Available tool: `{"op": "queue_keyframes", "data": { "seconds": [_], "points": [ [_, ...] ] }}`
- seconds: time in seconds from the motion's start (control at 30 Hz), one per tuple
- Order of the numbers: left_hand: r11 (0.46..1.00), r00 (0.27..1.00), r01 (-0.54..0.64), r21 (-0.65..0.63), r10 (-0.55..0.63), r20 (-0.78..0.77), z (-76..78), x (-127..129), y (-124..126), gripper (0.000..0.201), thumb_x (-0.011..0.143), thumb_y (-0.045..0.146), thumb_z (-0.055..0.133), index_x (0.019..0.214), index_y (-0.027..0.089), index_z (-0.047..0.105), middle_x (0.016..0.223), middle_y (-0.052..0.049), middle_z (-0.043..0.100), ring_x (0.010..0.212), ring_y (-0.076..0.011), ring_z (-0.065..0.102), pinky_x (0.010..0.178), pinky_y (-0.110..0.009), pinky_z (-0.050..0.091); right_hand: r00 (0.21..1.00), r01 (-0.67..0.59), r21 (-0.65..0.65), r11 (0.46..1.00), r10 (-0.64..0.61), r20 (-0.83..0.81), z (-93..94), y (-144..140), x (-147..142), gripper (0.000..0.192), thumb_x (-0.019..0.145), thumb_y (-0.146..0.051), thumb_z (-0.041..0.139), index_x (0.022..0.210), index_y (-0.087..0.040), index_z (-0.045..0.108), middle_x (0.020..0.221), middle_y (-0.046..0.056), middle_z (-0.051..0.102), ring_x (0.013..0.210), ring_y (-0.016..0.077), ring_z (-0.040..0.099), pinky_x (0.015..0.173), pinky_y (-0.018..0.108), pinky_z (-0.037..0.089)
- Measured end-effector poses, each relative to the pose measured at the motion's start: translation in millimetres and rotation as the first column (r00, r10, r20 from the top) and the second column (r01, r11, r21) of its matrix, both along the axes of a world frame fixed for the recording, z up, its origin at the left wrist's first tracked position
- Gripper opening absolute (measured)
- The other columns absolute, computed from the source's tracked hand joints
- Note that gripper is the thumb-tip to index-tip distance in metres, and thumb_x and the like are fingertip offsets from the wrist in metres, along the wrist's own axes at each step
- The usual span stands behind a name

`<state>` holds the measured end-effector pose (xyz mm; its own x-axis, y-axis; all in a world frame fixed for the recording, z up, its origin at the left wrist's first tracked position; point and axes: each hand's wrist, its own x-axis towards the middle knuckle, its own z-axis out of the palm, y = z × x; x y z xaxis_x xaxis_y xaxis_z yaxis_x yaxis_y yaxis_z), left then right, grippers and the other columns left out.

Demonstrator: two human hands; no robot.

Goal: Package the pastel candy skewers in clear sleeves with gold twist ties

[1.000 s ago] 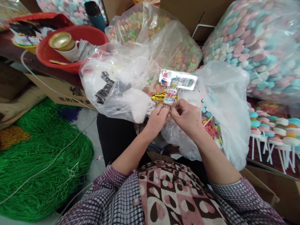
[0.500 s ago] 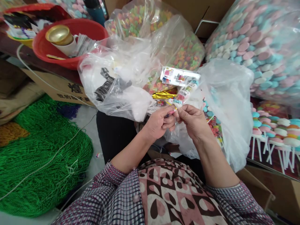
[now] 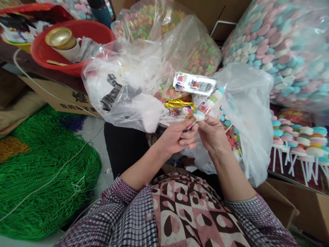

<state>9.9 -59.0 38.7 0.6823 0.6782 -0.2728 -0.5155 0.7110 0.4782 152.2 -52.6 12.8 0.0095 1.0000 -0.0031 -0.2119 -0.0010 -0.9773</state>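
A wrapped marshmallow skewer with stacked colored pieces slants up and to the right from my fingers. My left hand is closed on its lower end, where the stick and the gathered wrapper show as a small pink tip. My right hand pinches the skewer's base beside the white bottom piece; its fingertips are partly hidden. Just beyond lie a stack of printed clear wrappers and a bundle of gold twist ties.
Bags of gummy rings and pastel marshmallows stand behind. Unwrapped marshmallow skewers lie at right, past a crumpled plastic bag. At left are a red basin and a heap of green cords.
The wrapped skewer shows more fully and its wrapper looks gathered at the base. My right hand has shifted slightly, while the whole view has moved a little.
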Motion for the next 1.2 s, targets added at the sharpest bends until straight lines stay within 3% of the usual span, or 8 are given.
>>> {"op": "queue_keyframes", "data": {
  "seconds": [0.27,0.4,0.47,0.57,0.77,0.87,1.0,1.2],
  "points": [
    [0.883,0.808,-0.352,0.312,0.455,-0.375,-9.5,13.4,2.3,0.038,0.096,0.043,0.052,0.066,0.02,0.046,0.046,0.009,0.027,0.038,-0.0066,0.027,0.046,-0.022,0.035,0.883,0.194,0.289,0.937,-0.295,0.364,0.5,-6.4,-13.4,0.008,0.082,-0.027,0.072,0.076,-0.023,0.073,0.081,-0.001,0.07,0.082,0.0171,0.065,0.084,0.034,0.051],
    [0.687,0.474,-0.235,0.687,0.699,-0.536,-16.5,9.5,5.4,0.034,0.092,0.028,0.06,0.063,0.021,0.046,0.055,0.005,0.042,0.054,-0.01,0.037,0.059,-0.025,0.034,0.93,0.149,0.226,0.963,-0.214,0.299,0.1,-3.8,-14.6,0.006,0.082,-0.028,0.072,0.08,-0.022,0.073,0.082,-0.001,0.07,0.081,0.0162,0.064,0.085,0.033,0.05],
    [0.631,0.41,-0.141,0.763,0.739,-0.535,-19.2,8.0,5.2,0.032,0.093,0.027,0.058,0.064,0.021,0.046,0.057,0.004,0.044,0.057,-0.0111,0.038,0.063,-0.026,0.035,0.936,0.116,0.175,0.978,-0.167,0.31,4.2,-4.1,-14.6,0.009,0.083,-0.03,0.07,0.082,-0.021,0.072,0.08,-0.001,0.07,0.079,0.0155,0.063,0.082,0.032,0.05],
    [0.621,0.496,-0.087,0.779,0.705,-0.507,-23.8,8.3,5.4,0.028,0.097,0.036,0.05,0.072,0.021,0.05,0.066,0.003,0.051,0.065,-0.0122,0.047,0.07,-0.027,0.042,0.884,0.117,0.17,0.979,-0.18,0.431,16.1,-9.8,-14.5,0.013,0.086,-0.03,0.063,0.081,-0.02,0.068,0.07,-0.002,0.065,0.067,0.0137,0.06,0.071,0.029,0.05],
    [0.732,0.87,-0.278,0.621,0.467,-0.161,-7.8,0.9,8.9,0.031,0.091,0.039,0.054,0.118,0.025,0.062,0.117,-0.004,0.067,0.111,-0.0193,0.061,0.098,-0.037,0.046,0.677,0.042,0.403,0.914,-0.323,0.662,28.7,-23.6,-6.3,0.011,0.082,-0.018,0.057,0.074,-0.021,0.064,0.07,-0.002,0.066,0.065,0.013,0.058,0.068,0.027,0.049],
    [0.689,0.881,-0.356,0.632,0.473,-0.019,11.6,-8.2,2.5,0.038,0.098,0.047,0.041,0.115,0.026,0.068,0.092,-0.004,0.072,0.101,-0.0213,0.065,0.093,-0.04,0.049,0.642,0.051,0.435,0.899,-0.363,0.675,32.6,-18.2,-0.1,0.012,0.082,-0.018,0.057,0.073,-0.021,0.065,0.067,-0.002,0.066,0.062,0.0131,0.058,0.065,0.027,0.048],
    [0.536,0.792,-0.08,0.841,0.546,-0.272,18.0,-9.6,-4.9,0.06,0.095,0.064,0.036,0.085,0.02,0.076,0.074,-0.006,0.07,0.089,-0.0224,0.065,0.099,-0.044,0.047,0.596,0.176,0.529,0.83,-0.518,0.614,50.2,-8.8,0.9,0.012,0.082,-0.019,0.057,0.075,-0.02,0.066,0.071,-0.001,0.068,0.064,0.0132,0.059,0.066,0.028,0.048],
    [0.696,0.778,-0.206,0.688,0.543,-0.316,10.8,-14.6,7.6,0.084,0.093,0.073,0.008,0.078,0.022,0.073,0.06,-0.004,0.06,0.065,-0.0165,0.054,0.073,-0.035,0.051,0.673,0.075,0.418,0.905,-0.355,0.649,54.2,-22.0,-4.8,0.011,0.08,-0.019,0.059,0.074,-0.02,0.068,0.066,-0.002,0.066,0.059,0.0119,0.056,0.06,0.026,0.045]
  ]
}}
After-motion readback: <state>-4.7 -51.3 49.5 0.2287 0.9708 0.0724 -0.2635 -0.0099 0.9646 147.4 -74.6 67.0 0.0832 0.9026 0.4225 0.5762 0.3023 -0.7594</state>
